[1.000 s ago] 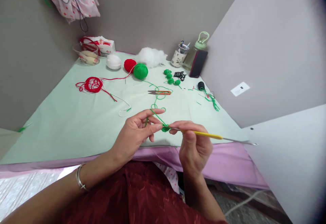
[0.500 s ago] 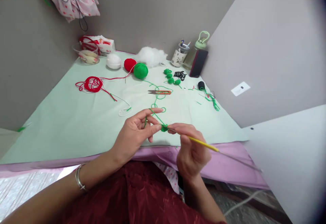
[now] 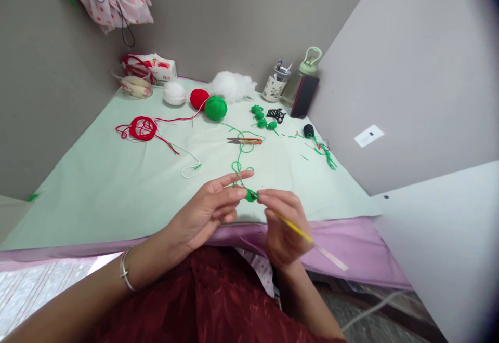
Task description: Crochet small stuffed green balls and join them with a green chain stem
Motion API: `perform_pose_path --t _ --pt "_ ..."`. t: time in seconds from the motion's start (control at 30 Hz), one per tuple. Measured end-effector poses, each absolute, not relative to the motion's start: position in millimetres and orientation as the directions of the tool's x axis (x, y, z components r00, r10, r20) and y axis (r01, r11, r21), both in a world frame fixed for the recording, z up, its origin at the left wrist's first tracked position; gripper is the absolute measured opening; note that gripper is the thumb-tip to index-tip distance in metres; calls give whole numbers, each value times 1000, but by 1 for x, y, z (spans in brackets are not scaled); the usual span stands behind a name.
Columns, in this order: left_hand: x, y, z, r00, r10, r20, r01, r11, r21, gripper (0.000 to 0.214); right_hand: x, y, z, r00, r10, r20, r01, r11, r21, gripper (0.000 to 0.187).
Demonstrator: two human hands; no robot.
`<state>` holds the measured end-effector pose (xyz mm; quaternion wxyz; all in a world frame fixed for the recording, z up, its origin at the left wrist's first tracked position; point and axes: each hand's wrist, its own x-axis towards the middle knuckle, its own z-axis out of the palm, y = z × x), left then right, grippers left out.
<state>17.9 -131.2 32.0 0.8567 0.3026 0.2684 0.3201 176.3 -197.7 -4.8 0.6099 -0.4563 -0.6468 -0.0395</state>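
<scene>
The left hand pinches a small green yarn piece at its thumb tip, with one finger poking out. The right hand grips a yellow hook, fingertips close by the piece, which is near the table's front edge. The hook's back end now dips lower than before, so the hook seems to be turning in the yarn. I cannot tell where its tip is.

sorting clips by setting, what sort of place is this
Probably a small craft corner, perhaps at home: a cloth-covered table holds a green yarn ball and orange-handled snips, and the right hand holds a slim yellow-handled tool.
</scene>
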Motion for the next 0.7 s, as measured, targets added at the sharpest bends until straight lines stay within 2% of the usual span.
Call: perform_pose_path --t 0.1,0.2,0.4,0.5,0.57,0.63,0.7 --pt "19 -130 32 619 751 -228 -415 560 717 40 176 -196 5 339 646 684 359 583 -728 22" --pt "21 -133 31 623 762 -177 -397 502 768 41 174 -192 10 362 702 613 215 577 -788 18" --pt "23 -137 26 576 807 -129 -345 384 857 37 169 -190 8 306 712 632 305 555 -774 23" --pt "24 -136 25 539 832 -134 -335 357 872 41 169 -191 1 257 659 707 477 550 -686 28" --pt "25 -135 25 540 823 -174 -357 412 838 45 170 -192 -5 161 585 795 633 557 -538 37" --pt "25 -133 26 593 770 -234 -374 521 767 44 171 -193 -8 97 532 841 700 564 -438 43" --pt "24 -131 26 646 716 -264 -380 601 703 38 172 -194 -6 163 559 813 644 564 -517 37"
